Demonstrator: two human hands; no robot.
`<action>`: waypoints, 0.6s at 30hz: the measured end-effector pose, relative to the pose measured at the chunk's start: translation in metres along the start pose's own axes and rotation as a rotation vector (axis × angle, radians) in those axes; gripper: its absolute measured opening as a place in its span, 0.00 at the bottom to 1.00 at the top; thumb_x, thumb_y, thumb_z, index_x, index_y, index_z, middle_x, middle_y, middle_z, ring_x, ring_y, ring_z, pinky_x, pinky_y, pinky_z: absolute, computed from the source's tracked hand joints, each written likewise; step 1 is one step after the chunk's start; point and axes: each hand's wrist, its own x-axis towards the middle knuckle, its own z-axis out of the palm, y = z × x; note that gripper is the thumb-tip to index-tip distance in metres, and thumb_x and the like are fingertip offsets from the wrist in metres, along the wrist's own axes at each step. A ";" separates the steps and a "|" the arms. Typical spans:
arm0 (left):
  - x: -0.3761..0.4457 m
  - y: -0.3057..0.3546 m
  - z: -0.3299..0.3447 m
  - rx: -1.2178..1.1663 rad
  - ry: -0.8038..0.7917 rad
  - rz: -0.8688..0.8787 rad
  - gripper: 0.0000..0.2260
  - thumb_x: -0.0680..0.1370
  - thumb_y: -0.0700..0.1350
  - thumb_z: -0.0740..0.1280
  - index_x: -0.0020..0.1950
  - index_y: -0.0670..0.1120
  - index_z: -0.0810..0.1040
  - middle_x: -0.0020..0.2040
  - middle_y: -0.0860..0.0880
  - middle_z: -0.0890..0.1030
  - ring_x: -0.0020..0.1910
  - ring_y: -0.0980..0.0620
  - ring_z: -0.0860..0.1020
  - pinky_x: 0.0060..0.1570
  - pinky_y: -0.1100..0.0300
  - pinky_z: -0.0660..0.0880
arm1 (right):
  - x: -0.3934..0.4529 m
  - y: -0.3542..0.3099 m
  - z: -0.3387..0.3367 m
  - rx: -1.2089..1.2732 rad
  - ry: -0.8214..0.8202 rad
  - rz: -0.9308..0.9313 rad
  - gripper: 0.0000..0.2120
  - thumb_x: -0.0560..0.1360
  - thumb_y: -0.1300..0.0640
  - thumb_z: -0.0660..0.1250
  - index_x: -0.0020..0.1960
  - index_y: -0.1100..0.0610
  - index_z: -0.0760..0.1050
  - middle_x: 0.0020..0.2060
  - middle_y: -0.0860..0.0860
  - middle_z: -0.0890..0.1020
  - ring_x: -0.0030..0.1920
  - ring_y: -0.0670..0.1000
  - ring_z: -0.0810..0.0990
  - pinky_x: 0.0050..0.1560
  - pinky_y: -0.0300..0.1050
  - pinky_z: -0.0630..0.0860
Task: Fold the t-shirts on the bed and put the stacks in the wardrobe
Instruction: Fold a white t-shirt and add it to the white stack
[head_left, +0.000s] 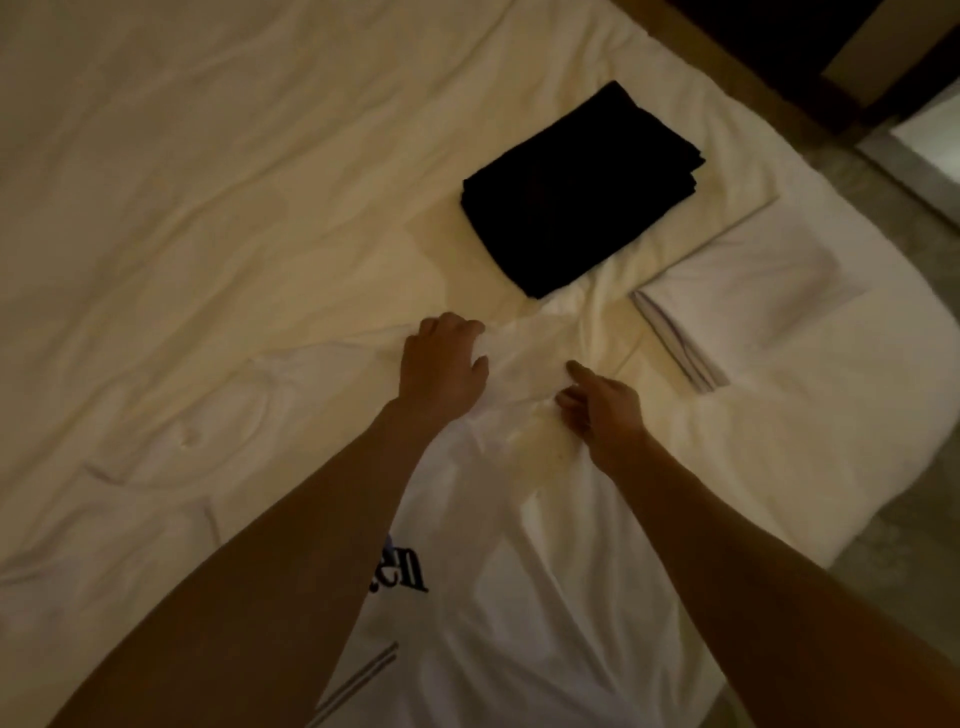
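Note:
A white t-shirt (498, 561) with a dark printed logo lies spread and wrinkled on the bed (182, 182), running from the near edge towards the middle. My left hand (441, 364) grips its far edge with curled fingers. My right hand (597, 405) pinches the same edge just to the right. Beyond both hands a folded stack of black t-shirts (576, 192) sits on the cream sheet. A second white t-shirt (171, 441) lies flat at the left, its round collar showing.
A folded white t-shirt (769, 312) with striped trim rests at the right by the bed's rounded corner. Grey floor (883, 571) lies past that corner. Dark wooden furniture (753, 52) stands at the top right.

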 end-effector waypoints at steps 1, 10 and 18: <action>0.012 0.004 0.005 0.084 -0.025 0.035 0.19 0.80 0.51 0.63 0.71 0.49 0.71 0.68 0.46 0.72 0.67 0.43 0.68 0.64 0.49 0.66 | 0.005 0.001 0.002 0.082 -0.075 0.047 0.10 0.74 0.56 0.74 0.45 0.63 0.78 0.33 0.54 0.77 0.30 0.49 0.74 0.37 0.43 0.76; 0.066 0.033 0.024 0.111 0.037 0.149 0.12 0.79 0.54 0.66 0.57 0.48 0.77 0.51 0.48 0.80 0.50 0.46 0.79 0.48 0.53 0.70 | 0.009 0.018 0.002 -0.206 -0.356 -0.201 0.21 0.73 0.51 0.75 0.63 0.50 0.74 0.36 0.50 0.81 0.35 0.47 0.80 0.38 0.42 0.77; 0.076 0.025 0.006 -0.337 -0.037 -0.040 0.09 0.78 0.49 0.69 0.53 0.45 0.77 0.45 0.52 0.78 0.44 0.54 0.76 0.42 0.65 0.69 | 0.010 0.028 -0.006 -0.754 -0.105 -0.446 0.18 0.74 0.45 0.71 0.47 0.61 0.75 0.45 0.54 0.76 0.42 0.50 0.75 0.42 0.41 0.75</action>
